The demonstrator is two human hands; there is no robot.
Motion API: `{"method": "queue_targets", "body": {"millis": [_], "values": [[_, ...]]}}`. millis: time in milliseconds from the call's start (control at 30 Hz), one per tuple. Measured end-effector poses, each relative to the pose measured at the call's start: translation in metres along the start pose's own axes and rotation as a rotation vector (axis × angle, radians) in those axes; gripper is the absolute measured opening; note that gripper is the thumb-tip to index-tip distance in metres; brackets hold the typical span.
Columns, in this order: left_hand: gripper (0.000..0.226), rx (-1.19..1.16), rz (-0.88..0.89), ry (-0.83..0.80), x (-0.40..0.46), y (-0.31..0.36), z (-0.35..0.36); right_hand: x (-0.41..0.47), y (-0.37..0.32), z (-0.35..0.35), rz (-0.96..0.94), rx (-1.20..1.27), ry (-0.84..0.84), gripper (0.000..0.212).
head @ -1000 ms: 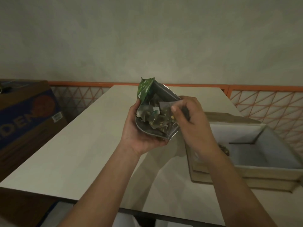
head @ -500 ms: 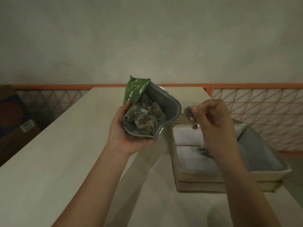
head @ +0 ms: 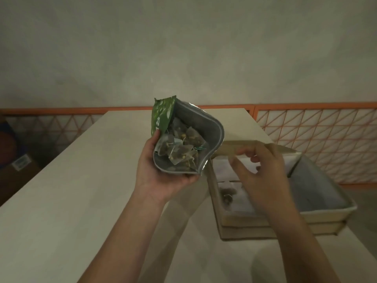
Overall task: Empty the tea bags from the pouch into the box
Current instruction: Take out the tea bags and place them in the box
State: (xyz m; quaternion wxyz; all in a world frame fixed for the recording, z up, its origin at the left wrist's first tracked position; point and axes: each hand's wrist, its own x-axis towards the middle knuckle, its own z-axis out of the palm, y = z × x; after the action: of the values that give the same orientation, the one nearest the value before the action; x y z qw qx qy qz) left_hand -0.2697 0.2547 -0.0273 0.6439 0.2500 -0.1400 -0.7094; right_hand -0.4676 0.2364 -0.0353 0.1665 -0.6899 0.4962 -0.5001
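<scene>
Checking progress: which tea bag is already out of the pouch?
The lone tea bag on the box floor; the others remain inside the pouch.

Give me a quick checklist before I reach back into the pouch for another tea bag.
1. Pouch mouth spread open towards you: ok.
2. Left hand grips the pouch from below: ok.
3. Tea bags left in the pouch: ok, several show.
4. Right hand free to pick: ok, fingers loose above the box, nothing visibly held.
5. Box open and beside the pouch on the table: ok, lid tipped back.
6. Tea bag in the box settled inside: ok. How many lie behind the right hand: cannot tell.
</scene>
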Motion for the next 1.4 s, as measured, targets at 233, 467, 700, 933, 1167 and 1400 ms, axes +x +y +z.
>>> {"method": "queue_targets", "body": {"millis": [233,467,700,933,1167,1400], "values": [[0.063,0.03,-0.04,-0.003,-0.002,-0.005,0.002,-0.008,-0.035,0.034,-0.338,-0.337,0.026,0.027],[0.06,0.04,-0.025,-0.017,-0.001,-0.01,0.001,-0.006,-0.033,0.045,-0.295,-0.49,0.023,0.018],[0.062,0.017,-0.002,0.005,-0.002,-0.013,0.01,0.001,-0.037,0.01,-0.041,0.32,-0.047,0.011],[0.058,-0.028,-0.009,-0.007,0.001,-0.013,0.007,0.005,-0.021,-0.017,0.018,0.447,0.023,0.016],[0.056,-0.031,-0.032,-0.019,0.001,-0.016,0.006,-0.007,0.004,-0.012,0.139,0.082,-0.153,0.014],[0.06,-0.023,-0.049,-0.034,-0.002,-0.017,0.012,-0.012,0.002,0.001,-0.09,-0.042,0.051,0.004]]}}
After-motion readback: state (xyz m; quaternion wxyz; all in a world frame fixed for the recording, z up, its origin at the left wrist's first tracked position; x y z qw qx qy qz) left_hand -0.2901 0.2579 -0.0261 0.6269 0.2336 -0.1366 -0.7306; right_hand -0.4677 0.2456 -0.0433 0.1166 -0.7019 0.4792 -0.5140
